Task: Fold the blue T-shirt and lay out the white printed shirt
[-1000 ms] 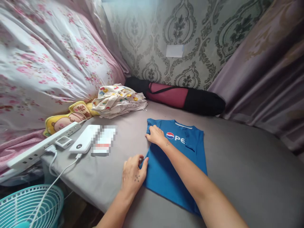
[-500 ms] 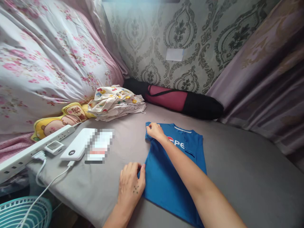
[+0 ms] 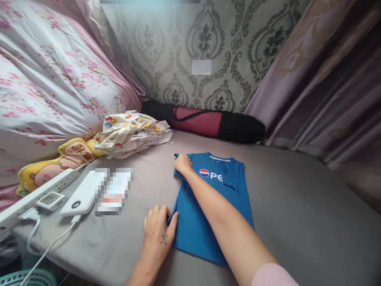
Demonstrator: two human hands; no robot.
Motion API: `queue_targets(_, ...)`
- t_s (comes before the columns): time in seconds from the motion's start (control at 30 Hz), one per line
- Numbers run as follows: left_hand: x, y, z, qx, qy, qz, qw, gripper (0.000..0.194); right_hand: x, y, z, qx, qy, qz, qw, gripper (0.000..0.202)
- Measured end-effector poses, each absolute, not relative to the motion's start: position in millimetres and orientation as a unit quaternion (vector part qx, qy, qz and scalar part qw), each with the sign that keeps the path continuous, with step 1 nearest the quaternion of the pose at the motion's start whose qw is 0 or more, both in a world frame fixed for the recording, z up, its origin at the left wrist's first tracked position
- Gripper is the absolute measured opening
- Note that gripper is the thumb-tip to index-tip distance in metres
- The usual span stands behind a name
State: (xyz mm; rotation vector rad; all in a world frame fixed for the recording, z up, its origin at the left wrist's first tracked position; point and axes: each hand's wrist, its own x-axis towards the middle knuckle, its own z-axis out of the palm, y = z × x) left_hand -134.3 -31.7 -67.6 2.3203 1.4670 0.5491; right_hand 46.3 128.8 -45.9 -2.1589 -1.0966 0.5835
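Note:
A blue T-shirt with a round red, white and blue logo and white letters lies on the grey bed sheet. My right hand is closed on the shirt's sleeve at its upper left corner, with my forearm stretched across the front of the shirt. Lower down, my left hand pinches the left side edge of the shirt between thumb and fingers. A ruffled strip runs down from the white-lined neckline.
On the left lie a white power bank, a blurred phone-like item, a power strip and a yellow cushion. Behind are a crumpled printed cloth and a long black and red bag. A teal basket stands lower left.
The view has shifted, so most things sit further left. My right hand has closed more fully round the sleeve corner. More of the round logo shows beside my forearm.

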Motion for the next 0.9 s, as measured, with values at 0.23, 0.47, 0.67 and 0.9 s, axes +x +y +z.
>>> queue_targets(0.23,-142.0,-54.1,-58.3,0.815,0.466,0.227,0.262,0.021,101.9,112.1,-34.5,-0.741,-0.329,0.342,0.475,0.017)
queue_targets(0.47,-105.0,-87.0,-54.1,0.84,0.377,0.304,0.244,0.038,149.7,68.8,-28.1,-0.684,-0.272,0.409,0.54,0.028)
queue_targets(0.67,-92.6,-96.1,-62.1,0.907,0.259,0.263,0.204,0.052,170.9,44.5,-40.7,-0.721,-0.237,0.375,0.531,0.025)
queue_targets(0.9,-93.7,-93.5,-51.4,0.915,0.267,0.213,0.215,0.032,170.0,39.7,-46.2,-0.802,-0.293,0.25,0.456,0.019)
